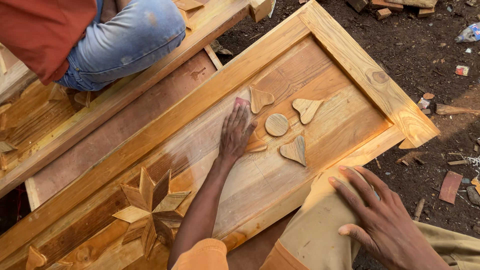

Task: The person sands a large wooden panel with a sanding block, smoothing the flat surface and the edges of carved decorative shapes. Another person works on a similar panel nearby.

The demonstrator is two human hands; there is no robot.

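Crumpled blue-white wrapper (469, 33) on dirt, top rt corner; small red-white packet (462, 70) just below

Head view, steeply down, close.
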